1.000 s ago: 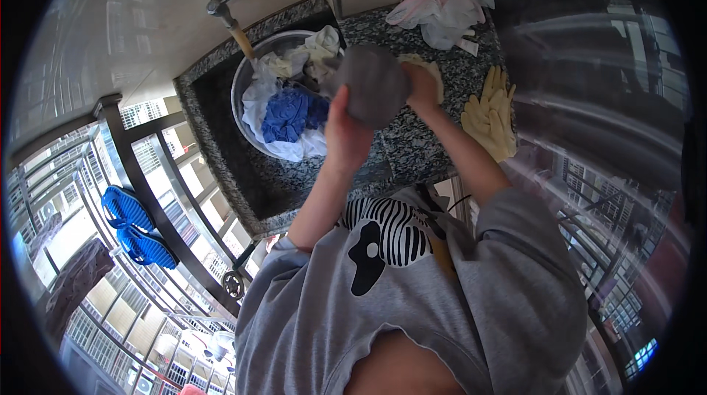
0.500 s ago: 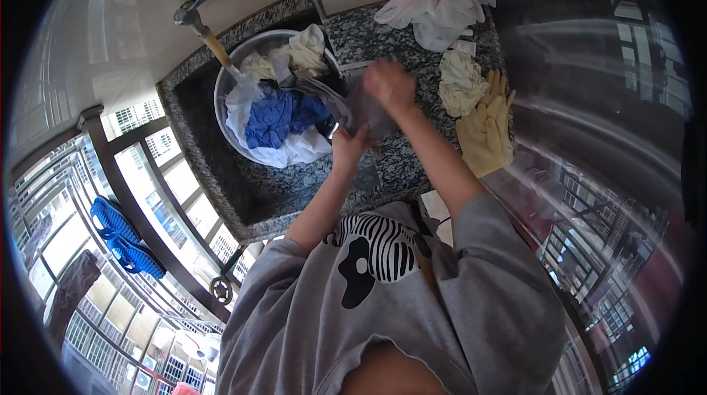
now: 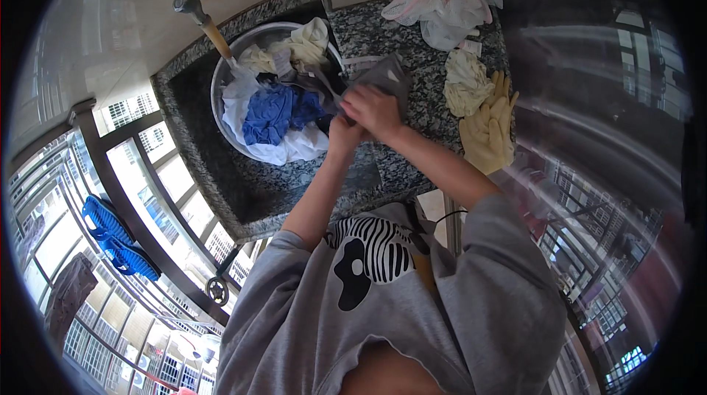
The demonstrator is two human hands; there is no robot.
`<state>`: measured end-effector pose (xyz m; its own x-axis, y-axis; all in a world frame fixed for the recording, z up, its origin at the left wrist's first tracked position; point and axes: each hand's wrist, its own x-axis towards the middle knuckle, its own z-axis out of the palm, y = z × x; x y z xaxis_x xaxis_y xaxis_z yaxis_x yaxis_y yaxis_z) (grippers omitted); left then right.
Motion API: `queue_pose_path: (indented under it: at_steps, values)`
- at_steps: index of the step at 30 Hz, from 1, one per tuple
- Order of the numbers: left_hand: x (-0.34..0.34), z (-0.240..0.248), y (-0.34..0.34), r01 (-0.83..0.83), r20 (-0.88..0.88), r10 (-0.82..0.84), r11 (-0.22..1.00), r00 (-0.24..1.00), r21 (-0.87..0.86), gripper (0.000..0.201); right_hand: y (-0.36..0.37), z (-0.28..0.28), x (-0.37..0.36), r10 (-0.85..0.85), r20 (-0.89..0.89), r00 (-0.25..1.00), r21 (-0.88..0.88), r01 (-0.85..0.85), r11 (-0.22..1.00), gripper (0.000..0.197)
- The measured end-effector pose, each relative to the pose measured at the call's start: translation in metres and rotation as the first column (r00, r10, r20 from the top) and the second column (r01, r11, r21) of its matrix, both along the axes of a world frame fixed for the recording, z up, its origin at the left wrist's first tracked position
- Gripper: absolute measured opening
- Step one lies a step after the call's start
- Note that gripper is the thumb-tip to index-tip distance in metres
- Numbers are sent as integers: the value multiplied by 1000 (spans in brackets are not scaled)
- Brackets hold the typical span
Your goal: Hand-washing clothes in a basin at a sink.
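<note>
A grey cloth (image 3: 390,78) lies over the granite ledge, and part of it runs into a round metal basin (image 3: 218,111). My left hand (image 3: 344,133) is closed on the near side of this cloth. Right beside it, my right hand (image 3: 374,110) is closed on the cloth too, its fingers bent toward the left hand. In the basin sit a blue cloth (image 3: 271,116), white cloth (image 3: 283,150) along the near rim and cream cloth (image 3: 305,45) at the far side. What lies under my fingers is hidden.
A tap (image 3: 210,26) with a tan lower part points into the basin, which stands in a granite sink (image 3: 195,137). White mesh bags (image 3: 453,8), a crumpled cream cloth (image 3: 468,84) and yellow rubber gloves (image 3: 487,130) lie on the right ledge. Blue slippers (image 3: 118,236) hang at the left railing.
My right hand has come down and left to meet my left hand. The grey cloth now lies bunched on the ledge beyond my hands.
</note>
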<state>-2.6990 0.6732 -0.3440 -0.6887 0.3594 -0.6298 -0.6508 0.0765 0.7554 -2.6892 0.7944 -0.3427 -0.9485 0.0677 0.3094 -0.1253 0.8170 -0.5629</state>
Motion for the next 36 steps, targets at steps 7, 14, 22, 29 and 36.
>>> queue_pose_path:
  at_steps: [7,14,22,29,36]
  values:
    - [-6,5,-5,39,42,-37,998,998,-43,24,23,-1,-30,-324,118,939,299,277,913,18]
    - [-8,-3,-2,37,66,-31,995,997,-91,34,45,-2,-20,-241,83,967,160,226,961,11]
    - [-13,3,-7,99,140,-85,990,987,-97,33,52,3,-29,-254,6,967,158,250,955,16]
    - [-11,5,-13,75,98,-77,997,992,30,32,37,3,-8,-152,-81,985,157,163,974,17]
    - [-60,105,43,190,-746,-279,960,605,-204,39,99,19,-30,-242,539,807,-794,583,173,23]
